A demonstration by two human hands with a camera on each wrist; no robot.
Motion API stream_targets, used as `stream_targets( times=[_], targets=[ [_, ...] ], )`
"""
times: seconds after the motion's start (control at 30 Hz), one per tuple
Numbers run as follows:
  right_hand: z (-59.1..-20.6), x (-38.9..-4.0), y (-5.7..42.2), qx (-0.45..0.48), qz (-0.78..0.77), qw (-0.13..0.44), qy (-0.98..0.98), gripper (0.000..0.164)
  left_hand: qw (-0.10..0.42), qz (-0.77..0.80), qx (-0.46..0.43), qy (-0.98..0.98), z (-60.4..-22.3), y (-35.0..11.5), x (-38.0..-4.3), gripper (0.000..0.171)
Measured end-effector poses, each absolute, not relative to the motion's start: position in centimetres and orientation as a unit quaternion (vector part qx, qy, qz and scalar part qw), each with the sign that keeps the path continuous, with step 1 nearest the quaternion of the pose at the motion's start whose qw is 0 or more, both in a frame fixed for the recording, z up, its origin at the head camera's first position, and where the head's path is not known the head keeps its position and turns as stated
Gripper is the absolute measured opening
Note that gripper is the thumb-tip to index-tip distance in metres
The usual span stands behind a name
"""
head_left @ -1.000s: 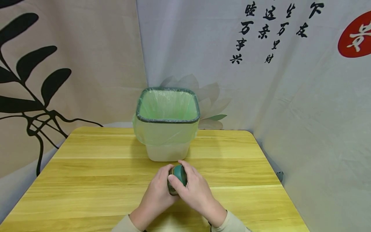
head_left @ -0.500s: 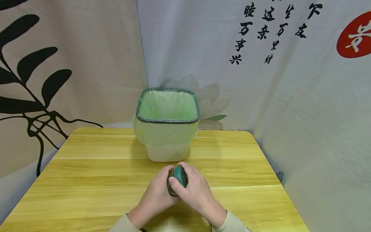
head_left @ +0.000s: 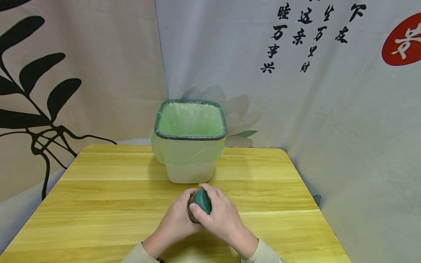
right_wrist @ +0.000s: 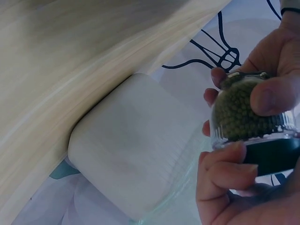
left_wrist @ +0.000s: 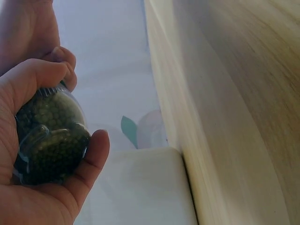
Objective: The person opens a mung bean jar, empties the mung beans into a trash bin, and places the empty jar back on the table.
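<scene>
A small clear jar (left_wrist: 52, 152) filled with small green beans is held between both hands, tilted on its side above the table. My left hand (head_left: 180, 218) wraps its fingers and thumb round the jar's body. On the green lid (head_left: 203, 201), my right hand (head_left: 224, 216) grips with thumb and fingers at its edge. The right wrist view shows the lid on the jar's mouth, with beans packed behind the clear wall. Part of the jar is hidden by the palms.
Just beyond the hands stands a whitish bin (head_left: 190, 173) lined with a pale green bag, its dark rim (head_left: 190, 137) facing up. The wooden table (head_left: 108, 204) ends at fabric backdrops (head_left: 345, 117) behind and at the right.
The jar and both hands shift slightly left. The lid shows at a slightly different angle under the right hand, whose grip stays on it.
</scene>
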State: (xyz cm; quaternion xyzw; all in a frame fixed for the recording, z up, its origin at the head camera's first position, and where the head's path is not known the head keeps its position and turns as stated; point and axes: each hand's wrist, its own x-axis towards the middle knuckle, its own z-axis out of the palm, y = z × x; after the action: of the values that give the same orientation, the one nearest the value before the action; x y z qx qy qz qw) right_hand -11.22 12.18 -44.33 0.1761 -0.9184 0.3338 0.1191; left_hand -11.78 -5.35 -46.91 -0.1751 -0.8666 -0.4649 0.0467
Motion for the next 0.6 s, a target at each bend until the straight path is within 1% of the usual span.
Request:
stream_targets(
  times=[0.27,0.4,0.6],
  targets=[
    [-44.0,-11.2,12.5,0.159,0.335,0.058,-0.927,0.077,0.055,-0.457,-0.159,-0.873,-46.8,-5.4,-11.7,0.086],
    [-43.6,-11.2,12.9,0.151,0.353,0.036,-0.923,0.079,0.073,-0.449,-0.160,-0.876,-46.9,-5.4,-11.7,0.084],
    [-43.1,-11.6,13.3,0.163,0.376,0.021,-0.912,0.077,0.112,-0.434,-0.176,-0.876,-47.3,-5.4,-11.6,0.084]
  ],
)
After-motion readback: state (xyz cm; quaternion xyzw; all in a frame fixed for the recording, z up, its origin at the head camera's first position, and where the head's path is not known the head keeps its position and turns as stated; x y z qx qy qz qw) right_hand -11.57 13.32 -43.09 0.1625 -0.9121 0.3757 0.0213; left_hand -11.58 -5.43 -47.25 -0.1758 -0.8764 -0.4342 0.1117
